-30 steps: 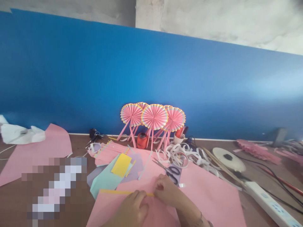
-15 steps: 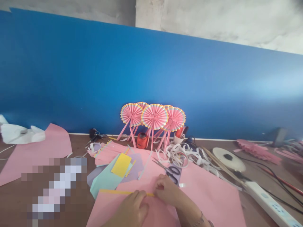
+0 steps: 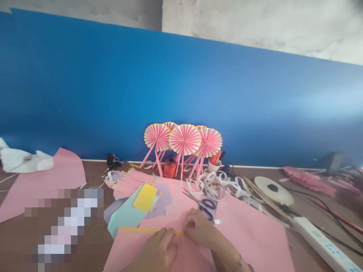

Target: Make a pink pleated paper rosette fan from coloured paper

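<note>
A narrow yellow paper strip (image 3: 138, 229) lies along the far edge of a pink paper sheet (image 3: 124, 249) right in front of me. My left hand (image 3: 160, 247) bends over this edge, fingers together and closed on the strip, thumb against the pink sheet. Close on its right, my right hand (image 3: 197, 228) is curled shut at the strip's right end, its fingertips partly hidden. Scissors (image 3: 208, 207) with dark handles lie just beyond my right hand. Left of them are a yellow paper piece (image 3: 146, 197) and a mint-green sheet (image 3: 127, 215).
Several pink pleated paper fans (image 3: 185, 139) stand against the blue panel (image 3: 113, 83). An orange spool (image 3: 170, 169) sits below them. Curled white strips (image 3: 215, 185) lie beside a round whitish lid (image 3: 273, 190). A power strip (image 3: 326, 245) and cables occupy the right side.
Almost nothing differs. Both hands stay at the yellow strip; my right hand has shifted very slightly to the left.
</note>
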### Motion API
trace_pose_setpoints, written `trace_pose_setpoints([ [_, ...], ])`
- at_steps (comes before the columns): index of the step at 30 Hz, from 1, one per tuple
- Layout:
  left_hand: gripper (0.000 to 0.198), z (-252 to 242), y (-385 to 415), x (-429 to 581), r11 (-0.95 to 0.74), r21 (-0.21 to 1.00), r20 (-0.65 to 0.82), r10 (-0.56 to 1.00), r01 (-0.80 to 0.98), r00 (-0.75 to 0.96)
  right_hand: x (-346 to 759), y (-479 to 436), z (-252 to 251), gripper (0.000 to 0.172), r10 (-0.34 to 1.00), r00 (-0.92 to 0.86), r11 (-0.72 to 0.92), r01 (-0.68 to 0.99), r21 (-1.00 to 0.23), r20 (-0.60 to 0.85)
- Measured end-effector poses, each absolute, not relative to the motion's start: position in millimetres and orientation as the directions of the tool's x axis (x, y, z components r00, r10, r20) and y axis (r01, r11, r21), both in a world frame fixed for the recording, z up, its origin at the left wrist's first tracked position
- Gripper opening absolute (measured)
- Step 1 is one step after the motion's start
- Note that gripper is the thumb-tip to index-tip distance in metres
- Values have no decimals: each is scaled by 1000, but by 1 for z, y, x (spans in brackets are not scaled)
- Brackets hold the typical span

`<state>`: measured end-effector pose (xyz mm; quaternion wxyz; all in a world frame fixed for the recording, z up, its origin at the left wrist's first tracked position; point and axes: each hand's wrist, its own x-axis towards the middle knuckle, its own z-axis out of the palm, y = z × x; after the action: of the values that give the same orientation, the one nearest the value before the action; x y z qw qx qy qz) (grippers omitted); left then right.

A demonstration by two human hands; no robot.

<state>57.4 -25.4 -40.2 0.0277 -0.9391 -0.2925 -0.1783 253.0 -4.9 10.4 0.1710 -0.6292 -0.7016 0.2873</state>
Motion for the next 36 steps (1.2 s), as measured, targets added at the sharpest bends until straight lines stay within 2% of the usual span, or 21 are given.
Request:
trace_pose_setpoints([
  [12, 10, -43, -24, 57, -823, 29, 412, 526, 567, 744, 253, -6, 8, 15, 985, -135, 44, 803, -594, -109],
  [16, 12, -42, -25, 56, -831, 33, 389, 523, 556, 759, 252, -6, 9, 15, 986, -134, 51, 812, -581, -100],
  [24, 19, -38, -22, 58, -885, -145, 365, 368, 442, 855, 251, -7, 6, 14, 989, -122, 59, 834, -549, -79],
  [29, 26, -35, -22, 59, -877, -118, 274, 423, 466, 864, 247, -8, 3, 15, 995, -76, 36, 861, -507, -60],
  [36, 25, -46, -22, 61, -876, -101, 290, 428, 472, 856, 248, -11, 5, 14, 999, -30, 5, 881, -472, -46],
])
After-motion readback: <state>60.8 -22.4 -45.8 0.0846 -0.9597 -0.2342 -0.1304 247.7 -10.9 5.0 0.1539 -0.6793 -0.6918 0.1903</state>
